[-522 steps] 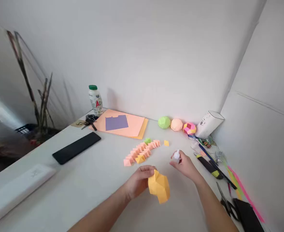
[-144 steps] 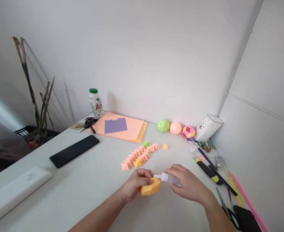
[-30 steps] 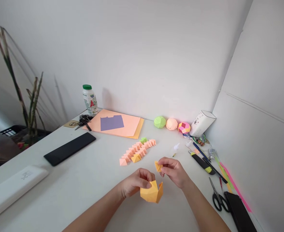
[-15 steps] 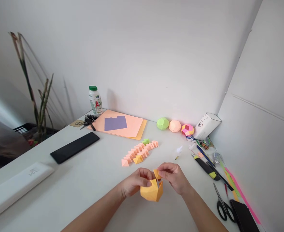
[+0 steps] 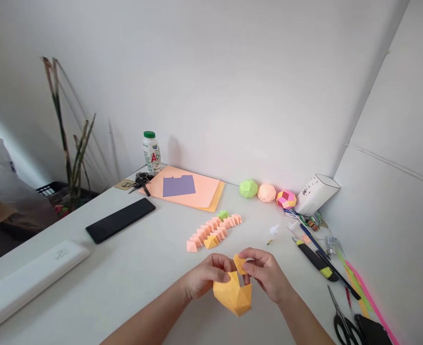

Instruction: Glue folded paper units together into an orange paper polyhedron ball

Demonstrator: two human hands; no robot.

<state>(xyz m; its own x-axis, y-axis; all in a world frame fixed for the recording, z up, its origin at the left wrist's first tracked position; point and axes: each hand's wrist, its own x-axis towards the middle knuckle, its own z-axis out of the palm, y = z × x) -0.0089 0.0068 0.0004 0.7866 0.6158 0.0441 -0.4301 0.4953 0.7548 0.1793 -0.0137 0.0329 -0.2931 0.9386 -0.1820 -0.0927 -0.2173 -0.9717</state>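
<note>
Between the left hand [image 5: 204, 280] and right hand [image 5: 269, 277]: model [image 5: 233, 297], an open orange paper shell held just above the table [image 5: 132, 282].
Left hand: closed on the model's left rim, thumb and fingers pinching the wall.
Right hand: just right of the model's top, thumb and forefinger pinched shut on a small orange piece [image 5: 239, 263].
Piece: at the model's open top, between the two hands; whether it touches the rim cannot be told.
Units [image 5: 215, 229]: a row of pink folded ones with one yellow and one green, on the table just beyond the model.
Glue [image 5: 274, 230]: a small bottle lying beyond the model to the right, apart from both hands.
Balls [image 5: 266, 192]: three paper ones, well beyond the model, by the wall.
Phone [image 5: 121, 220]: well left of the model, flat.
Cutter [image 5: 315, 261] and scissors [image 5: 343, 325]: right of the model, by the side wall.
</note>
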